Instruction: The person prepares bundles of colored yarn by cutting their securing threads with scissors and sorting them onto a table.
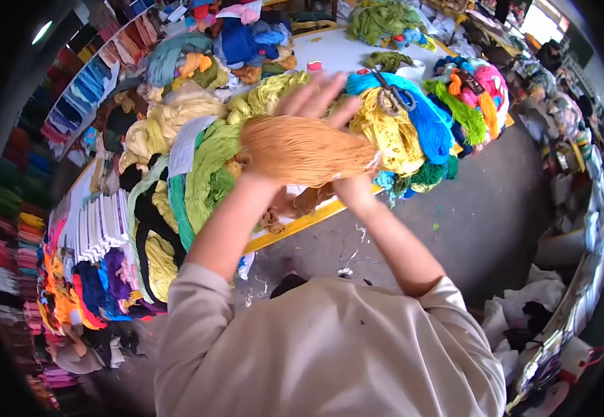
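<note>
The palm of the left hand (316,99) is being hidden by the tan skein (309,151), and its spread fingers are being blurred. The fingers of the right hand (352,186) are also being covered by this skein, so their grip is not being shown. The lower part of the shirt (329,347) is being cut off by the bottom edge. On the dark label (470,83), the print is being shown too small to be read.
</note>
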### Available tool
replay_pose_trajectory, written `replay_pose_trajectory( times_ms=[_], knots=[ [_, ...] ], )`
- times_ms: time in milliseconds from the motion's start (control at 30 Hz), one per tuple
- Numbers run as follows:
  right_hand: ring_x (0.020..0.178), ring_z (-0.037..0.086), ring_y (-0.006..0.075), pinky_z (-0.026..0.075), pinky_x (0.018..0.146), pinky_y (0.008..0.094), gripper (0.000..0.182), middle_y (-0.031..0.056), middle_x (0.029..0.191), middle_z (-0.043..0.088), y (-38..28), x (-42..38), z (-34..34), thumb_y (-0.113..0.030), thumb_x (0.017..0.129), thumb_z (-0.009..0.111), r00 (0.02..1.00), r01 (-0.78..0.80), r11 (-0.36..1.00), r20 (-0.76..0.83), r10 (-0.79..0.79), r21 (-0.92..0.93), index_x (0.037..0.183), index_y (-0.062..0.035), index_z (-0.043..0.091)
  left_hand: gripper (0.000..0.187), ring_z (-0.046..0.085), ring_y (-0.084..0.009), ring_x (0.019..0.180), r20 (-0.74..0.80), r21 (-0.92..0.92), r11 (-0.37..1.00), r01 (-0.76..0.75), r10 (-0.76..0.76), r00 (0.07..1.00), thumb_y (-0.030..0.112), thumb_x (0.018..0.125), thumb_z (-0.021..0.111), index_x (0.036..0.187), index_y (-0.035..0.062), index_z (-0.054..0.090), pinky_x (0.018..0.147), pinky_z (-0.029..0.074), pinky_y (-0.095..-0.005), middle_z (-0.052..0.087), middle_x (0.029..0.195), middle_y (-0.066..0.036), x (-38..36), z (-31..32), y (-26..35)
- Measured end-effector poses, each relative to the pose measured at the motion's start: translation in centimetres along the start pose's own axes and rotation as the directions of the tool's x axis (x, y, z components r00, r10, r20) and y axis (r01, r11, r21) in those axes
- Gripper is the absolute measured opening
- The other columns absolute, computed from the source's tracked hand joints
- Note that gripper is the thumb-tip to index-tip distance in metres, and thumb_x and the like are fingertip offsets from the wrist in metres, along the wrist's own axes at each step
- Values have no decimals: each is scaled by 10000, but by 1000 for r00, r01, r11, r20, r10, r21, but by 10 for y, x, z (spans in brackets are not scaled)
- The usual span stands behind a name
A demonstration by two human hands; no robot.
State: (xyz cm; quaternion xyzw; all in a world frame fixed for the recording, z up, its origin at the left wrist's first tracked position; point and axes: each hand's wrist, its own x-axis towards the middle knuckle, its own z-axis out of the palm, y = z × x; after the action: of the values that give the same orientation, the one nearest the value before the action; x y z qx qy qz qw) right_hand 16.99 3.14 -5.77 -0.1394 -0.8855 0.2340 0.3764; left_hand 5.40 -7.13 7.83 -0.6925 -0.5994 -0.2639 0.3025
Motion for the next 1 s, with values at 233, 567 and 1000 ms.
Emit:
replay_pose_trajectory(
  times_ms=[233,567,1000],
  knots=[
    [1258,543,297,372,1106,490,470,126,1358,565,63,30,-182,-295,907,587,896,206,595,-96,-434,-777,1341,-121,545,502,456,-342,1374,89,-247,847,470,-463,882,255,861,685,1330,87,619,1153,356,-423,554,1429,-126,-222,-41,-157],
    [1280,527,330,381,1116,436,447,116,1382,586,-17,29,-136,-273,912,650,990,77,984,130,-56,-161,1319,-96,599,443,624,-219,1183,602,-714,-172,678,-645,471,205,987,564,1393,29,537,1038,488,-365,645,1309,-121,-188,-146,-155],
    [1092,660,275,498,975,385,341,139,1164,704,-87,-49,-19,-205,970,649,468,-427,874,884,-4,230,1272,-46,641,959,179,-382,1517,341,-815,-570,-107,-621,706,719,936,434,1555,15,230,1237,135,-491,182,1636,-224,-157,-62,-6]
  ],
)
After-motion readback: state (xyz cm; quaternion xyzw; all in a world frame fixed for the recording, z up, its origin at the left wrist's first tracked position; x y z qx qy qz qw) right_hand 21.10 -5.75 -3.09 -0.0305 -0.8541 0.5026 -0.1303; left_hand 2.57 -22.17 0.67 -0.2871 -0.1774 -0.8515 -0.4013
